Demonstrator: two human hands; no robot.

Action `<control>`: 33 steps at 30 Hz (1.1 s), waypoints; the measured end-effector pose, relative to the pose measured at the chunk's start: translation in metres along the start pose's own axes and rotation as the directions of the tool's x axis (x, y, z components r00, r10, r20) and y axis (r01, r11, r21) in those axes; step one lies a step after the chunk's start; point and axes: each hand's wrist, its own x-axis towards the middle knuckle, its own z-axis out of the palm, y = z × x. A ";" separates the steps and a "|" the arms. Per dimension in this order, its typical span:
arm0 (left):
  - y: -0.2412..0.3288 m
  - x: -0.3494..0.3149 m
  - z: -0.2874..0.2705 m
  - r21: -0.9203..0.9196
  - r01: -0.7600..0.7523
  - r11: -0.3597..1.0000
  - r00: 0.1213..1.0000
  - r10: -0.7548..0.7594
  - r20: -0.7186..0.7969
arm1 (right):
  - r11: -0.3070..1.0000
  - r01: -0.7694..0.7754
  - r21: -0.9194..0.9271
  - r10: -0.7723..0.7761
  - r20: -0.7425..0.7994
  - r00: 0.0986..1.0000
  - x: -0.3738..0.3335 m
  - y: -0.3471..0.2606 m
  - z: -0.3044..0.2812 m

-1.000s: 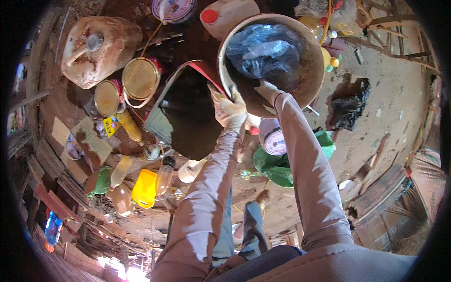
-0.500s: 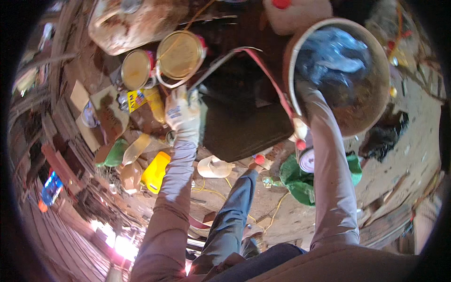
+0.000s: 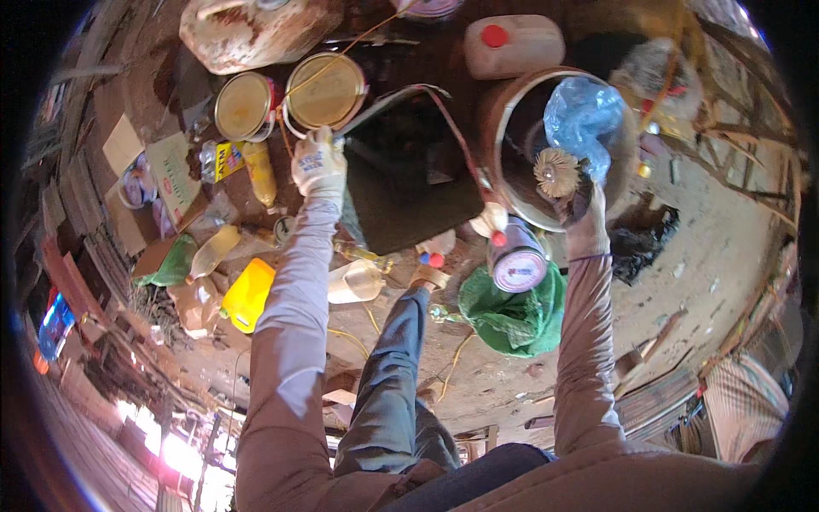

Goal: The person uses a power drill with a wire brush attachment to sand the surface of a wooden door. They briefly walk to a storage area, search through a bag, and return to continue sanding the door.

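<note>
The gloved left hand (image 3: 319,165) stays curled on the left edge of the dark open-topped container (image 3: 459,136). To its right, inside the round bucket (image 3: 520,128), a round bristle brush (image 3: 556,173) has come into sight below the blue plastic bag (image 3: 583,115), so the work now seems to concern this brush. The gloved right hand (image 3: 589,224) is just beside it; whether it grips, I cannot tell.

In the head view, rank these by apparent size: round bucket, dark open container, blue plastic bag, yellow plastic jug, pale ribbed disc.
1. Round bucket and dark open container: look alike, so unranked
2. Blue plastic bag
3. Yellow plastic jug
4. Pale ribbed disc
</note>
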 end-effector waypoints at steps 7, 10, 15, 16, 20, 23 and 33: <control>0.018 0.009 -0.017 0.001 -0.002 1.000 0.958 0.002 0.287 | 0.972 0.063 0.228 -0.147 0.375 0.915 -0.109 -0.034 0.019; 0.030 -0.008 -0.038 0.068 -0.074 0.995 0.946 0.048 0.320 | 0.893 0.031 0.450 -0.192 0.317 0.929 -0.157 -0.042 0.051; 0.079 -0.038 -0.088 0.022 0.235 0.972 0.865 -0.219 0.452 | 0.895 0.233 0.379 -0.326 0.204 0.923 -0.223 -0.043 0.061; 0.075 -0.050 -0.080 0.047 0.288 0.957 0.881 -0.284 0.378 | 0.896 0.233 0.377 -0.341 0.250 0.906 -0.233 -0.042 0.062; 0.131 -0.114 -0.101 -0.971 0.237 -0.031 0.902 0.379 0.209 | 0.899 0.222 0.378 -0.318 0.214 0.924 -0.278 -0.042 0.046; 0.211 -0.181 -0.231 -0.902 0.178 -0.393 0.737 0.661 -0.142 | 0.912 0.258 0.319 -0.301 0.093 0.949 -0.304 -0.033 0.012; 0.237 -0.331 -0.378 -0.982 -0.182 -0.049 0.691 0.704 -0.163 | 0.743 0.181 0.644 -0.444 0.272 0.854 -0.445 0.000 -0.065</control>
